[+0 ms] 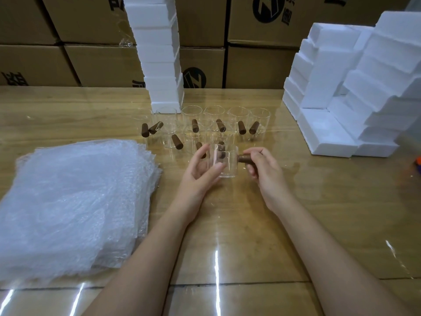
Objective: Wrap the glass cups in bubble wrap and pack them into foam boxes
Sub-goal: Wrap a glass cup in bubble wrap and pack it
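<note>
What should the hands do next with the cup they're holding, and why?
Probably carry the glass cup left and lay it on the bubble wrap stack. The cup is bare: the right hand grips its wooden handle, the left hand holds its glass side, and the wrap lies close by on that left side.

Glossy wooden table [319, 213] — stacked cardboard boxes [91, 65] behind
</note>
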A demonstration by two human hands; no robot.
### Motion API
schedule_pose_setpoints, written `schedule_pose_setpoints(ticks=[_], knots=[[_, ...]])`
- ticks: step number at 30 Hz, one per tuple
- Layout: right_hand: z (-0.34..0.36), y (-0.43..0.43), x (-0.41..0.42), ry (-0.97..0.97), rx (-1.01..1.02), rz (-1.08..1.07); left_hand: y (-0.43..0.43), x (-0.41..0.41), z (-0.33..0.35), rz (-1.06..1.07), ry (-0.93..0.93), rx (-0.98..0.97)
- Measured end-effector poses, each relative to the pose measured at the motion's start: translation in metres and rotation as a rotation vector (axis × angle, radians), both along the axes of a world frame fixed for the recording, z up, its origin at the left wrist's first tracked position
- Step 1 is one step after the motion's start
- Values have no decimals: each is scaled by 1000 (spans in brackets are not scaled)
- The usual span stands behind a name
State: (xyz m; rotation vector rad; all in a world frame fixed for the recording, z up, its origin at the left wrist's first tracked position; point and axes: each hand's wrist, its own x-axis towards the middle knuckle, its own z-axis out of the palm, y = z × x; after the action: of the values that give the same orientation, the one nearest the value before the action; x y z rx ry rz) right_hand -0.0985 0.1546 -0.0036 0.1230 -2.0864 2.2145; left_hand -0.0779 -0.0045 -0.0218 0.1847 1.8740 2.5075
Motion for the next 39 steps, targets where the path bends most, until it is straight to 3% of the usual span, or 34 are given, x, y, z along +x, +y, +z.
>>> schedule_pose_setpoints(ticks=[6,12,14,18,23,25,28,30,32,34,39], knots=[[-3,-5,4,109,118,90,6,4,-3,49,20,-158],[-3,3,2,35,164,168,6,6,-2,86,89,-316],[-2,11,-1,5,259,187,9,10,-1,77,164,-448],[-12,20,-6,112,706,139,7,15,8,191,307,-809],[-23,11,-9,61,538,36,-13,29,43,317,374,-1349],[-25,14,-13,-3,468,-41,-33,38,64,505,408,-1449],[-23,19,-15,-93,325,-105,-75,48,85,767,62,-1577],[-21,20,-16,-118,231,-140,-101,55,89,782,-266,-1695],[-21,20,-16,-130,176,-142,-117,59,88,724,-455,-1723],[-20,20,-15,-138,156,-134,-126,60,85,622,-496,-1700],[-21,21,-18,-173,117,-160,-136,58,84,637,-328,-1547]])
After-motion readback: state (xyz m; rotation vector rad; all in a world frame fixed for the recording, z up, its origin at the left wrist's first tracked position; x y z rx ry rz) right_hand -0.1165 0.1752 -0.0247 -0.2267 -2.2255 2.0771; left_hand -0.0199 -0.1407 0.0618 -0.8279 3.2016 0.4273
